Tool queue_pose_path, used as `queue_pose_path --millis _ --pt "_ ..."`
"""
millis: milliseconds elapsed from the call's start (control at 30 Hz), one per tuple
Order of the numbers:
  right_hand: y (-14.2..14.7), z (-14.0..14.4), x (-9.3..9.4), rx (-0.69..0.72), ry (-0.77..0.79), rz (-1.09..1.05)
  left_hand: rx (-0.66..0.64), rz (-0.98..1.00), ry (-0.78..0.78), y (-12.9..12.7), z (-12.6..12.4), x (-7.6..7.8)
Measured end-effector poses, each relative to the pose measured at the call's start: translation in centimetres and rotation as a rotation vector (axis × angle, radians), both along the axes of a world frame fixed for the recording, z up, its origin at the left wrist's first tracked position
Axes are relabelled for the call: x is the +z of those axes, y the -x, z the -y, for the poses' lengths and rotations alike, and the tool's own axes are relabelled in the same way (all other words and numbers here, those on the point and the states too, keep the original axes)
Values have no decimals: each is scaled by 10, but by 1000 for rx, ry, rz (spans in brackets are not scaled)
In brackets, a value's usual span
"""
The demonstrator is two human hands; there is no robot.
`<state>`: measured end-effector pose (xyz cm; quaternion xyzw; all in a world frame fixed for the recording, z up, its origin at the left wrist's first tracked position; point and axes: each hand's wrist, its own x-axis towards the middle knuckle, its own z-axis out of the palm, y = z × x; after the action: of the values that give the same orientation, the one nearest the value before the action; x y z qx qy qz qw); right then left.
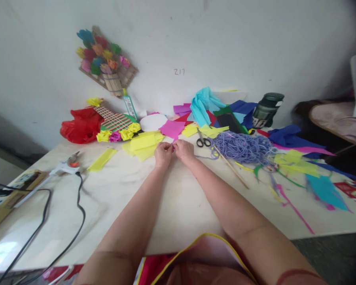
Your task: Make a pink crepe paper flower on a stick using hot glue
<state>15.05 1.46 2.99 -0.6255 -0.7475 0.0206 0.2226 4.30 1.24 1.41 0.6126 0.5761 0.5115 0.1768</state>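
Observation:
My left hand and my right hand meet at the middle of the table, fingertips pinched together. Between them shows a small bit of magenta crepe paper, mostly hidden by the fingers. Just behind lies a larger magenta paper piece, its narrow end reaching down to my hands; whether it joins the held bit I cannot tell. Yellow crepe paper sheets lie left of my left hand. To the right of my right hand are black-handled scissors and a tangled heap of purple yarn.
At left are a glue gun, cords and a power strip. A stick panel with paper flowers leans near red plastic. A wooden stick, dark bottle and paper scraps lie right. A flower decoration hangs behind.

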Motion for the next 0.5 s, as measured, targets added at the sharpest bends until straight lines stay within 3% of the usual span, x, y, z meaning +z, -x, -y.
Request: queue_pose_path --millis 333,500 --pt "-7 -2 2 57 21 -52 18 -3 -7 1 0 1" --pt "-13 -9 -1 100 97 -214 32 -10 -10 2 0 0"
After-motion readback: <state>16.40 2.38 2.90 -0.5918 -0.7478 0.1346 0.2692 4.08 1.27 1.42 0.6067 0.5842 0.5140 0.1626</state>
